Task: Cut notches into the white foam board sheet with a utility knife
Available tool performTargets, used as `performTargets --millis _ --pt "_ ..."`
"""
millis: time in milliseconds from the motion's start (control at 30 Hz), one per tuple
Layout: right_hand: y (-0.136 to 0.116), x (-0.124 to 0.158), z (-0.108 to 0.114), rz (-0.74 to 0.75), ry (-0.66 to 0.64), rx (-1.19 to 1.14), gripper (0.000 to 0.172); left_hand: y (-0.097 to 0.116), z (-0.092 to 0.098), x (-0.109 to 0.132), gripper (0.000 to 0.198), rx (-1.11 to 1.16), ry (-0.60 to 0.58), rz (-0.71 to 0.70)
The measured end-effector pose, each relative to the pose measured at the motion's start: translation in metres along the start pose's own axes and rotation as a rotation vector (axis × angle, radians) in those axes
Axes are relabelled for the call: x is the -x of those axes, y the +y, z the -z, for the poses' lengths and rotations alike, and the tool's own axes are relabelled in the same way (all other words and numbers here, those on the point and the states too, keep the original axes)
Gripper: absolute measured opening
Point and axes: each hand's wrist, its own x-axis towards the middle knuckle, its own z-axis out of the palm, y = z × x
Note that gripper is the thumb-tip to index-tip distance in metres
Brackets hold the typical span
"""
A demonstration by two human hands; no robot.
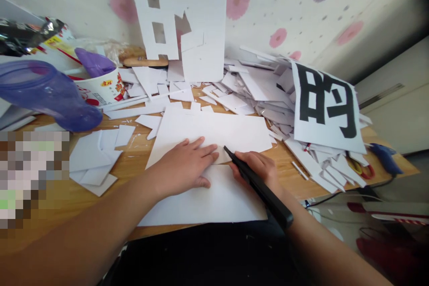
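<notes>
My left hand (pixel 187 163) lies flat with fingers spread on a white board (pixel 208 127) at the middle of the table. My right hand (pixel 263 170) is wrapped around a black utility knife (pixel 256 181). The knife slants away from me, and its tip touches the board just right of my left fingertips. Another white sheet (pixel 214 203) lies on the near side, reaching the table's front edge. Where the two boards overlap is partly hidden by my hands.
Piles of white board scraps (pixel 268 94) cover the back and right. A cut-out white panel (pixel 204 18) leans on the wall. At right are a sheet with a black character (pixel 326 107), a blue glue gun (pixel 385 158) and scissors (pixel 363 170); at left, a purple jug (pixel 43 91) and paper tub (pixel 102 87).
</notes>
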Motion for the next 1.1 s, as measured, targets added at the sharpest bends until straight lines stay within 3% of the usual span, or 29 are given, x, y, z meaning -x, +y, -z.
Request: performTargets --millis 567,1100 --pt "-0.007 0.018 0.005 0.065 0.057 0.011 0.028 -0.003 -0.003 -0.002 0.075 0.017 -0.001 0.005" --pt "-0.008 0.026 0.010 0.106 0.079 0.080 0.030 -0.003 -0.004 -0.001 0.076 0.019 0.012 -0.006"
